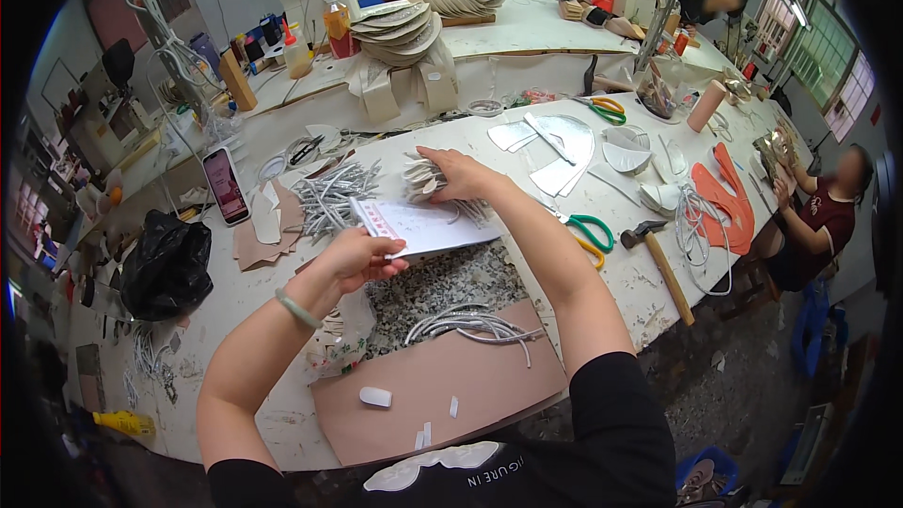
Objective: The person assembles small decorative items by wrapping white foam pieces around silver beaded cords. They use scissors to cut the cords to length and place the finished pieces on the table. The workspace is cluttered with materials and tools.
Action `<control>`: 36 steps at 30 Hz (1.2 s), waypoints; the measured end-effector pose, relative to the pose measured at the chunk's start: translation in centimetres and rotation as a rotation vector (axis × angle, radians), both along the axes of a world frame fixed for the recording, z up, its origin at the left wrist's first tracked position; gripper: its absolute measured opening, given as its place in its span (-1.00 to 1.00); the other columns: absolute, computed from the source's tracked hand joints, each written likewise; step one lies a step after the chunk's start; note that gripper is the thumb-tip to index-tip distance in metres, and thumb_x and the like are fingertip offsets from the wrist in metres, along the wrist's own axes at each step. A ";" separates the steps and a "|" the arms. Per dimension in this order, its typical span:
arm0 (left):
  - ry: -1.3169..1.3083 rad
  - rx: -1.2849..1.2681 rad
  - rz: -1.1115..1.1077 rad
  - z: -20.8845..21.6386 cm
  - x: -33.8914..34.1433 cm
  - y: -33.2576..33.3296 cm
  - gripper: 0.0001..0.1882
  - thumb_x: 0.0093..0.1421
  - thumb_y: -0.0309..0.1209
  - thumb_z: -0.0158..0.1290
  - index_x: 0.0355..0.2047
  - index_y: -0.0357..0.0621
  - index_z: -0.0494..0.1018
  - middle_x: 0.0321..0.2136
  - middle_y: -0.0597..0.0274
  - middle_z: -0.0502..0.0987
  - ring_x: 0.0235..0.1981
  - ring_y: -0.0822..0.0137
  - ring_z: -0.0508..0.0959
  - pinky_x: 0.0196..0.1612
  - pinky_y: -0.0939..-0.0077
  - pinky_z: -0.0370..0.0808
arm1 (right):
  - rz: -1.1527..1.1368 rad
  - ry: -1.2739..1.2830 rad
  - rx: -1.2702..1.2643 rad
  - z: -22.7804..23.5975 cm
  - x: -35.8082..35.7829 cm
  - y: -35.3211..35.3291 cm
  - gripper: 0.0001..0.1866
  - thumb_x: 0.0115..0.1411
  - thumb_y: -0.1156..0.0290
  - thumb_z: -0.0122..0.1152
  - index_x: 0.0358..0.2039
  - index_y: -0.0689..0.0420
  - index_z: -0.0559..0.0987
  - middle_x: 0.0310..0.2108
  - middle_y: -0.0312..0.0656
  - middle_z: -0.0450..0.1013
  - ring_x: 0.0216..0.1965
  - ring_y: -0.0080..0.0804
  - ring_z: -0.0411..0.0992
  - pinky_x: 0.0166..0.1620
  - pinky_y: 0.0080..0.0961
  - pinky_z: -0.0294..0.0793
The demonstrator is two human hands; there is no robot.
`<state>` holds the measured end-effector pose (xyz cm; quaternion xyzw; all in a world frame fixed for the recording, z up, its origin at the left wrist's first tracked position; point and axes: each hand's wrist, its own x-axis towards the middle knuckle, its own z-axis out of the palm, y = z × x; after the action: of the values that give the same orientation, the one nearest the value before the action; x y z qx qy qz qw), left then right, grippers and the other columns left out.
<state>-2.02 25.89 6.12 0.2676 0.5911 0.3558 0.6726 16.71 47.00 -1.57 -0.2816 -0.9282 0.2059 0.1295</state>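
Note:
My left hand [362, 257] is closed, thumb on top, on the near left edge of a white paper pad [437, 229] with a red printed band along one side. The pad is tilted above the table. Just beyond it, my right hand [457, 175] grips a bundle of pale strips [419, 175]; its palm side is hidden. A pile of short silver cords [331, 199] lies left of that bundle. Closer to me, several longer silver cords [470, 324] rest across a speckled stone slab [400, 299] and a brown sheet [395, 414].
Scissors [591, 233] and a hammer [664, 271] lie right, near a white cord coil [694, 226] and orange-red cut pieces [722, 202]. At left are a phone [226, 186] and a black plastic bag [166, 263]. Other people work at the far bench and at right.

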 end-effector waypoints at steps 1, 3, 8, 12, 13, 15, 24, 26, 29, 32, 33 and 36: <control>-0.026 0.000 0.000 0.7 -0.1 -0.9 -0.77 0.16 -0.54 0.11 -0.18 -0.36 0.42 -0.38 0.13 0.53 -0.46 0.36 0.60 -0.53 0.64 0.57 | -0.019 -0.030 0.017 0.0 0.0 -0.1 0.22 -0.27 0.18 0.53 0.36 0.03 -0.03 0.11 -0.01 0.33 0.15 -0.04 0.26 0.15 -0.19 0.30; -0.064 0.010 0.011 2.4 -0.4 -2.7 -0.77 0.16 -0.53 0.11 -0.18 -0.34 0.43 -0.39 0.17 0.52 -0.48 0.39 0.57 -0.53 0.65 0.53 | -0.052 -0.087 0.048 0.3 -0.2 -0.6 0.23 -0.27 0.17 0.53 0.36 0.04 -0.03 0.10 -0.03 0.33 0.16 -0.04 0.24 0.16 -0.14 0.28; -0.256 0.071 0.118 3.9 -2.8 -4.6 -0.82 0.17 -0.51 0.10 -0.22 -0.31 0.44 -0.42 0.22 0.50 -0.51 0.49 0.51 -0.52 0.71 0.46 | -0.112 -0.163 0.037 3.6 -0.1 -3.5 0.21 -0.22 0.10 0.51 0.37 0.02 -0.03 0.18 0.04 0.26 0.23 -0.03 0.17 0.21 -0.05 0.17; -0.340 0.134 0.154 5.1 -3.3 -5.3 -0.82 0.19 -0.48 0.07 -0.21 -0.29 0.43 -0.46 0.25 0.50 -0.54 0.52 0.48 -0.51 0.73 0.45 | -0.117 -0.068 0.087 4.7 1.3 -4.8 0.15 -0.12 0.00 0.46 0.38 0.00 -0.03 0.27 0.06 0.12 0.32 -0.06 0.03 0.30 -0.13 0.04; -0.345 0.152 0.142 5.7 -3.2 -5.5 -0.82 0.19 -0.48 0.07 -0.21 -0.28 0.43 -0.47 0.25 0.50 -0.54 0.52 0.48 -0.51 0.73 0.45 | -0.052 0.041 -0.034 5.1 1.6 -5.4 0.12 -0.07 -0.02 0.43 0.37 0.02 -0.02 0.28 0.03 0.11 0.33 -0.07 0.03 0.30 -0.14 0.05; -0.292 0.196 0.108 6.9 -2.6 -5.7 -0.81 0.16 -0.49 0.08 -0.22 -0.27 0.43 -0.48 0.25 0.50 -0.59 0.53 0.47 -0.55 0.71 0.45 | 0.072 0.253 -0.271 6.7 2.5 -7.4 0.06 0.01 -0.05 0.37 0.37 0.06 -0.02 0.30 -0.03 0.10 0.33 -0.10 0.03 0.30 -0.17 0.06; 0.212 0.605 -0.234 11.3 3.1 -4.3 -0.72 0.14 -0.39 0.13 -0.16 -0.26 0.52 -0.52 0.37 0.51 -0.62 0.61 0.43 -0.64 0.78 0.28 | 0.221 0.756 -0.920 12.8 9.3 -13.1 -0.35 -0.01 0.42 0.46 0.10 0.23 0.41 -0.04 -0.21 0.47 -0.02 -0.47 0.41 0.10 -0.46 0.37; 0.244 0.673 -0.240 11.1 4.0 -4.1 -0.62 0.23 -0.33 0.08 0.00 -0.28 0.42 -0.49 0.33 0.51 -0.58 0.59 0.48 -0.58 0.78 0.32 | 0.062 0.889 -0.849 13.5 12.2 -13.9 -0.42 0.00 0.38 0.45 0.03 0.25 0.47 -0.12 -0.22 0.51 -0.10 -0.49 0.45 0.04 -0.50 0.41; 0.248 0.671 -0.233 9.9 3.1 -4.6 -0.52 0.30 -0.28 0.03 0.16 -0.26 0.28 -0.45 0.29 0.51 -0.51 0.54 0.54 -0.52 0.76 0.37 | -0.185 1.138 -0.694 13.4 17.8 -14.0 -0.48 0.03 0.37 0.43 0.00 0.21 0.49 -0.14 -0.22 0.52 -0.16 -0.49 0.48 -0.02 -0.52 0.46; 0.247 0.613 -0.166 8.8 -0.8 -6.4 -0.53 0.30 -0.29 0.04 0.14 -0.26 0.30 -0.44 0.30 0.51 -0.51 0.54 0.53 -0.50 0.75 0.38 | -0.562 1.506 -0.473 10.9 25.8 -11.3 -0.61 0.12 0.38 0.32 -0.04 0.22 0.51 -0.17 -0.18 0.54 -0.16 -0.46 0.50 -0.05 -0.54 0.47; 0.255 0.599 -0.123 7.9 -2.6 -6.5 -0.53 0.29 -0.30 0.05 0.14 -0.25 0.30 -0.43 0.31 0.51 -0.52 0.53 0.53 -0.50 0.74 0.39 | -0.565 1.631 -0.547 8.7 31.4 -8.5 -0.62 0.14 0.36 0.29 -0.07 0.25 0.51 -0.16 -0.19 0.53 -0.12 -0.39 0.49 0.01 -0.44 0.44; 0.428 0.552 0.065 5.4 -8.7 -7.0 -0.53 0.26 -0.31 0.08 0.13 -0.24 0.31 -0.42 0.30 0.50 -0.47 0.51 0.52 -0.48 0.70 0.41 | -0.800 1.653 -0.414 6.3 42.7 -3.7 -0.46 0.18 0.10 0.21 0.02 0.24 0.45 -0.12 -0.08 0.50 -0.13 -0.19 0.48 -0.03 -0.19 0.47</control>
<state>-10.70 18.86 11.55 0.4888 0.6086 0.4593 0.4241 59.39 43.32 4.69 -0.3616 -0.3213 0.4418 0.7555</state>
